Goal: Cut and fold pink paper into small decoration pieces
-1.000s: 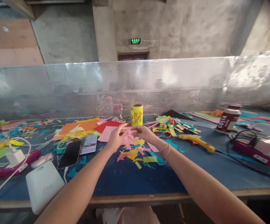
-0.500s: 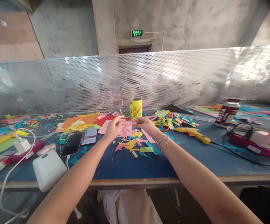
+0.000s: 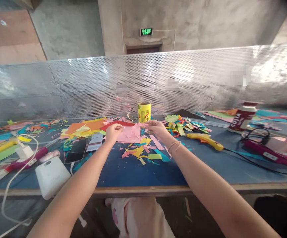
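Observation:
My right hand (image 3: 156,130) pinches a small piece of pink paper (image 3: 141,125) between thumb and fingertips. My left hand (image 3: 114,133) is off to the left with its fingers pressed together; whatever they hold is too small to make out. Between and below the hands lies a pink paper sheet (image 3: 132,135), with a red sheet (image 3: 116,125) behind it. Just beyond the right hand's fingers stands a yellow cardboard tube (image 3: 144,111). Yellow, pink and blue paper scraps (image 3: 139,152) are scattered nearer to me.
Left of the hands lie a dark phone (image 3: 75,151), a lit phone (image 3: 95,142) and a white power block (image 3: 52,177) with cables. A yellow glue gun (image 3: 206,140), green paper pieces (image 3: 174,119) and a Costa bottle (image 3: 243,117) are rightward. A perforated metal screen (image 3: 83,86) borders the back.
My hands have moved apart, the left one shifting left and slightly down. The pink paper that was between both hands is now at the right fingertips, leaving the pink sheet more exposed.

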A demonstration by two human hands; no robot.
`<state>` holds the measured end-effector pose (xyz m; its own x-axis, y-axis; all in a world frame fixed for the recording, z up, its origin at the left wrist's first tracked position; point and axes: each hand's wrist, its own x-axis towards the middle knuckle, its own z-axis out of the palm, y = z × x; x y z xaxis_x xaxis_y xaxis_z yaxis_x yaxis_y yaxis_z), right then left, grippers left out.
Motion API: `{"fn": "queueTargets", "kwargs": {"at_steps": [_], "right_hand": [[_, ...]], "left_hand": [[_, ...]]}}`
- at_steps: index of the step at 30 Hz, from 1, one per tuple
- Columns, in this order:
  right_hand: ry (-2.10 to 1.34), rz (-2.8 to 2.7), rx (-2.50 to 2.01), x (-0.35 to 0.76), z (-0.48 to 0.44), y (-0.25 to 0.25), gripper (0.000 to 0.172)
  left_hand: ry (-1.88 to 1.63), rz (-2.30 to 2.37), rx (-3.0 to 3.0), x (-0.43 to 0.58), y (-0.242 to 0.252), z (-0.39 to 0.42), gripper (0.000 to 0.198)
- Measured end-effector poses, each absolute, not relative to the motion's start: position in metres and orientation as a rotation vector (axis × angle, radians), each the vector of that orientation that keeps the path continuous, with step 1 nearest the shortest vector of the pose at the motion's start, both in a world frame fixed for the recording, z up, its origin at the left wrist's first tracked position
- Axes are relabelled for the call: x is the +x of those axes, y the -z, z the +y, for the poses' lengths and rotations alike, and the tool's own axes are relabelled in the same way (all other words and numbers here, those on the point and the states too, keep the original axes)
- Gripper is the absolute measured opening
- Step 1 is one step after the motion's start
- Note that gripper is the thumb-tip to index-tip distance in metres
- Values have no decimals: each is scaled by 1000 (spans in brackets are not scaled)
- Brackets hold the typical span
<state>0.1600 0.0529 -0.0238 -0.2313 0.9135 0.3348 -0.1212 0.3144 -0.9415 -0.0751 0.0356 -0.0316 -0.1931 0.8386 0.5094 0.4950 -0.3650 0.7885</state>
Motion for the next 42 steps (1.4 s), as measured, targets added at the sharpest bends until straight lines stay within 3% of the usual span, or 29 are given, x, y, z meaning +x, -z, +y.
{"fn": "queueTargets", "kwargs": {"at_steps": [14,25,42], "right_hand": [[-1229,-1459,-780,138,39,22,29],[-1183,-1543,-771,132,35,24,28],[-1089,-1650,-755,132,37,24,27]], "left_hand": [[-1421,1266,1981,-49,25,15,29],[-1363,1238,1861,-41,20,8,17],[-1207,1158,1676,-50,23,16,20]]}}
